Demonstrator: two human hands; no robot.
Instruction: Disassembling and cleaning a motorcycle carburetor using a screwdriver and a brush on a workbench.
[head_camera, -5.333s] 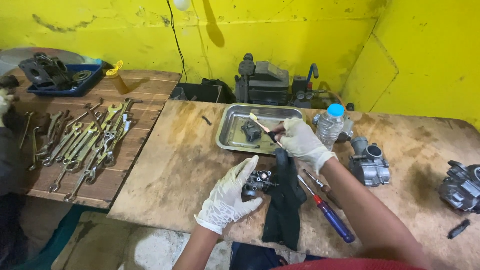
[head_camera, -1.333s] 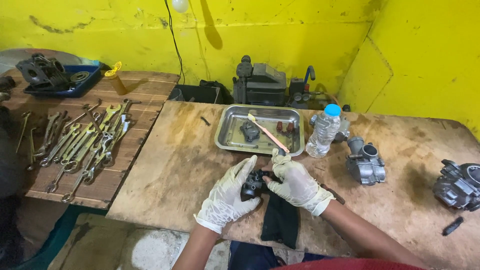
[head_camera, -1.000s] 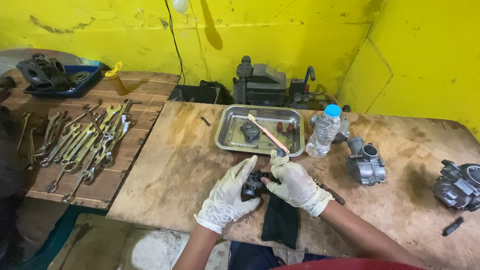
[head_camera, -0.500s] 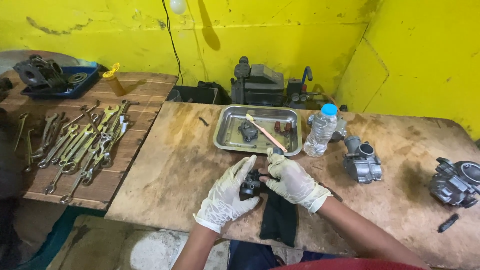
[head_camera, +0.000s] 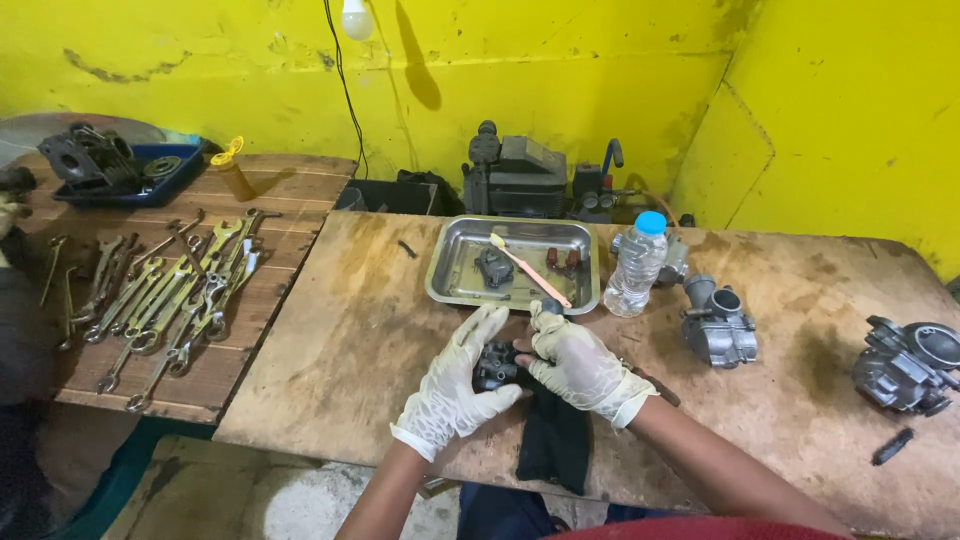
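Ok, both gloved hands closed on 1 small dark carb part; left hand cups it from below-left, right hand pinches it from the right; part sits at bench front edge, just above a black rag. Risk, my guess: part so near the edge, a slip w/ thin gloves could drop it or small bits to the floor; right elbow swing could tip the bottle. Counts: 1 steel tray w/ 1 toothbrush plus approx 3 small pieces; 1 bottle; 2 carbs on bench, and; wrenches many, overlapping, can't count exactly.
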